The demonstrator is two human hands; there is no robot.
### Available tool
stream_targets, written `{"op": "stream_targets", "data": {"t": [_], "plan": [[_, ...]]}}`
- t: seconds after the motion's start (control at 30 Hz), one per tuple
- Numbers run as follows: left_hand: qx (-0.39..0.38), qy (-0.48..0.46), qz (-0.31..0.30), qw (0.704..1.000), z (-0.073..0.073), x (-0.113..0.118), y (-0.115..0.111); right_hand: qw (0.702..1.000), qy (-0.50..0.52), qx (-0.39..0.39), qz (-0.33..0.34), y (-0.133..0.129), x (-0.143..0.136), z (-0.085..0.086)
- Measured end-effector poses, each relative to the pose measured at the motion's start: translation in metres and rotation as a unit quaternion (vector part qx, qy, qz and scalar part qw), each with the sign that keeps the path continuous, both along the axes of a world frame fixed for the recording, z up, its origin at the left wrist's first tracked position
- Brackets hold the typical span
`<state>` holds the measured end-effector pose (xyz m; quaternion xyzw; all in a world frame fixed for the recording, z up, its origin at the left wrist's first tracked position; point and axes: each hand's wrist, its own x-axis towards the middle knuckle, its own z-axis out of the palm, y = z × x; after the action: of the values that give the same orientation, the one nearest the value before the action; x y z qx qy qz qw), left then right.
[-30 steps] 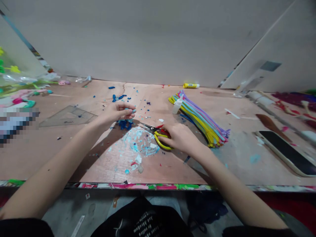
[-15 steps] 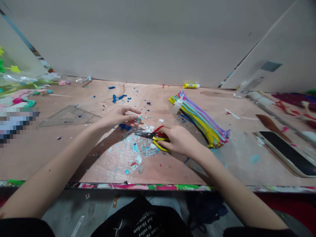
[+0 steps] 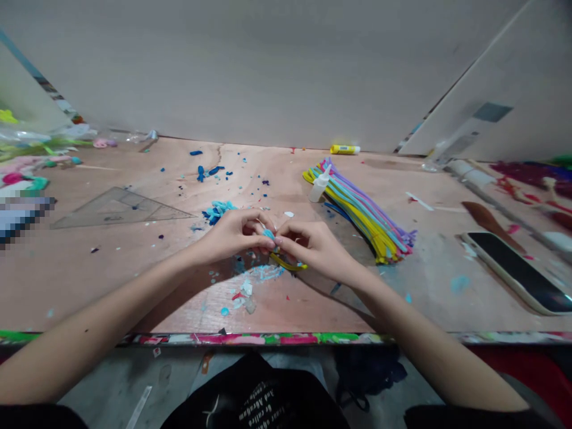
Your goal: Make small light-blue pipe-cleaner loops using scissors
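Frame center: grasps light-blue piece (image 3: 269, 234) with fingertips of left hand (image 3: 236, 235) and right hand (image 3: 316, 243), just above yellow handle (image 3: 290, 264), left of multicolored bundle (image 3: 361, 215).

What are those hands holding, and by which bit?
A small light-blue piece, pinched by the left hand, with the right hand against it; fingers hide exactly which part.

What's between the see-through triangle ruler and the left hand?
A clump of blue and light-blue pieces lies there, in the head view.
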<state>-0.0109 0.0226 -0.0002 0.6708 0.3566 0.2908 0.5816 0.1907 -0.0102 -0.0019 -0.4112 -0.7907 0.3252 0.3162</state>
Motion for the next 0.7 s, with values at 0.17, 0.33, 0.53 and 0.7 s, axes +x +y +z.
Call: {"op": "stream_targets", "data": {"t": [0.17, 0.33, 0.53, 0.7], "plan": [[-0.066, -0.046, -0.012, 0.997, -0.001, -0.001, 0.002, 0.994, 0.091, -0.057, -0.024, 0.002, -0.002, -0.006], [-0.075, -0.074, 0.027, 0.994, -0.001, 0.000, 0.003, 0.988, 0.128, -0.069, -0.042, 0.001, -0.005, -0.010], [-0.049, -0.049, 0.047, 0.997, -0.003, 0.001, 0.003, 0.992, 0.111, -0.042, -0.041, 0.000, -0.007, -0.013], [-0.013, -0.014, 0.057, 0.998, -0.008, 0.000, 0.006, 0.993, 0.101, -0.033, -0.043, 0.000, -0.008, -0.016]]}}
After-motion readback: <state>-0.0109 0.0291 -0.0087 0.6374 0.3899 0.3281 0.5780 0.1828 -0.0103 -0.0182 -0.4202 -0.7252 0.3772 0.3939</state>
